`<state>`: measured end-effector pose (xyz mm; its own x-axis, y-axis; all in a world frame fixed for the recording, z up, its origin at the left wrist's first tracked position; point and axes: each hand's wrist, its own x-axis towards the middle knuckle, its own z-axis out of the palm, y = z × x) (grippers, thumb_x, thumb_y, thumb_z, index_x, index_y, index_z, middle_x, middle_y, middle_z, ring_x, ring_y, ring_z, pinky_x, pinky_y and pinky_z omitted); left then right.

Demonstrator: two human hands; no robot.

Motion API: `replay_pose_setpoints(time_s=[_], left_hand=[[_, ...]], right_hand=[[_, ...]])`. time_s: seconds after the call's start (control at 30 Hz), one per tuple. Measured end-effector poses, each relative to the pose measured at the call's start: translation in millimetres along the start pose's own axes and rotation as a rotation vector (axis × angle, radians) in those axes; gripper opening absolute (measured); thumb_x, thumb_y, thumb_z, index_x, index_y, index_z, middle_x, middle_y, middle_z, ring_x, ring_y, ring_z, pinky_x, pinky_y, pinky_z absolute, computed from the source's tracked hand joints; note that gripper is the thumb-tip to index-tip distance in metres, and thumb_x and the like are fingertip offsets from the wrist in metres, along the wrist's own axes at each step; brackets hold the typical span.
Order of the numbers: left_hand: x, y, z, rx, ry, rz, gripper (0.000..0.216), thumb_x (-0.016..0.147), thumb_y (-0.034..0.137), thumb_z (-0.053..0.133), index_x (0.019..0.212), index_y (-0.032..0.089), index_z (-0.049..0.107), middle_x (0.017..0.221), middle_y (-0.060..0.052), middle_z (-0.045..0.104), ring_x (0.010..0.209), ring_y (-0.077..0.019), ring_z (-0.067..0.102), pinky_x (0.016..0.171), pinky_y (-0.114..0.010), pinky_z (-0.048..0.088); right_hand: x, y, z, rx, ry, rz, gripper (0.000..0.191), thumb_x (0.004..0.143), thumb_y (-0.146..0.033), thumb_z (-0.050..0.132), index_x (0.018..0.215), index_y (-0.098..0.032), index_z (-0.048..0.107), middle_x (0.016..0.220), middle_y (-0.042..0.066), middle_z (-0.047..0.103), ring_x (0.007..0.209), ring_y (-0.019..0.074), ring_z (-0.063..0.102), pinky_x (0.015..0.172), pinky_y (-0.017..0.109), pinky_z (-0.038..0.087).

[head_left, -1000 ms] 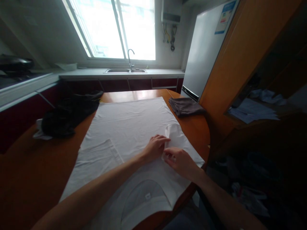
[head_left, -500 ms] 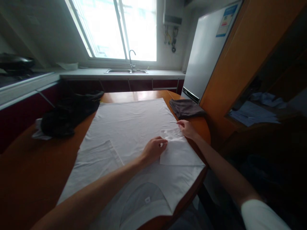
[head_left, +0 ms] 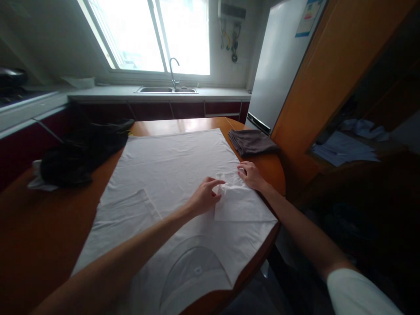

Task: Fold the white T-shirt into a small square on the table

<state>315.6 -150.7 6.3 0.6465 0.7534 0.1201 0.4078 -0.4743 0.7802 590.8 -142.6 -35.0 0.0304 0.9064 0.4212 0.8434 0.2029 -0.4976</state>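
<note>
I'm probably straightening the folded-in sleeve (head_left: 244,208) of the white T-shirt (head_left: 170,170), which is lying flat on the worktop (head_left: 55,236); its creases are seemingly calling for a light tug and smoothing. My left hand (head_left: 202,197) is hanging at the sleeve's inner edge, thumb and forefinger parted, its forearm (head_left: 131,249) slanting across the T-shirt. My right hand (head_left: 252,176) is resting at the T-shirt's right edge, fingers curled; whether they're pinching it, I'm not managing to tell.
</note>
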Motion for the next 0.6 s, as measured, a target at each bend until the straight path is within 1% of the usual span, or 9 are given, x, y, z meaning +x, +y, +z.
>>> replay_pose_setpoints(time_s=[0.1,0.17,0.23,0.33,0.5,0.6], left_hand=[[-10,12,-10,0.045,-0.208,0.001,0.063,0.073,0.013,0.071,0.134,0.027,0.066,0.139,-0.011,0.046,0.064,-0.0066,0.063,0.066,-0.026,0.057],[-18,21,-12,0.073,-0.308,0.03,0.069,0.072,0.01,0.068,0.137,0.032,0.064,0.145,-0.011,0.041,0.062,-0.0056,0.062,0.067,-0.027,0.058],[-23,27,-11,0.094,-0.336,0.043,0.069,0.072,0.007,0.063,0.136,0.033,0.065,0.145,-0.01,0.042,0.061,-0.0049,0.061,0.066,-0.026,0.057],[-23,28,-14,0.091,-0.328,0.046,0.067,0.071,0.007,0.061,0.134,0.032,0.067,0.141,-0.01,0.046,0.061,-0.0058,0.06,0.065,-0.026,0.056],[-14,18,-29,0.023,-0.351,0.039,0.066,0.068,0.011,0.066,0.132,0.029,0.068,0.134,-0.01,0.053,0.066,-0.009,0.061,0.066,-0.026,0.057],[-13,13,-29,0.044,-0.395,0.002,0.064,0.068,0.01,0.067,0.131,0.026,0.069,0.138,-0.012,0.051,0.067,-0.0099,0.063,0.068,-0.027,0.057]], right_hand=[[-1,0,1,-0.012,-0.006,0.003,0.021,0.089,-0.025,0.062,0.106,-0.019,0.073,0.122,0.011,0.066,0.117,0.0262,0.055,0.106,0.042,0.042],[-1,1,0,-0.016,-0.004,0.004,0.021,0.089,-0.024,0.062,0.106,-0.019,0.073,0.121,0.011,0.066,0.116,0.0261,0.055,0.106,0.042,0.042],[-1,1,0,-0.02,-0.001,0.007,0.02,0.089,-0.024,0.061,0.106,-0.02,0.073,0.12,0.011,0.066,0.115,0.0258,0.056,0.106,0.042,0.042],[-1,1,0,-0.012,0.0,0.008,0.021,0.09,-0.025,0.06,0.106,-0.019,0.072,0.121,0.012,0.066,0.115,0.0264,0.056,0.106,0.043,0.042],[0,0,0,-0.008,0.0,0.012,0.022,0.09,-0.026,0.06,0.106,-0.019,0.073,0.121,0.012,0.066,0.116,0.0262,0.056,0.106,0.042,0.042],[-1,0,0,-0.008,0.002,0.009,0.023,0.091,-0.026,0.059,0.107,-0.018,0.073,0.121,0.013,0.066,0.116,0.0266,0.056,0.107,0.042,0.042]])
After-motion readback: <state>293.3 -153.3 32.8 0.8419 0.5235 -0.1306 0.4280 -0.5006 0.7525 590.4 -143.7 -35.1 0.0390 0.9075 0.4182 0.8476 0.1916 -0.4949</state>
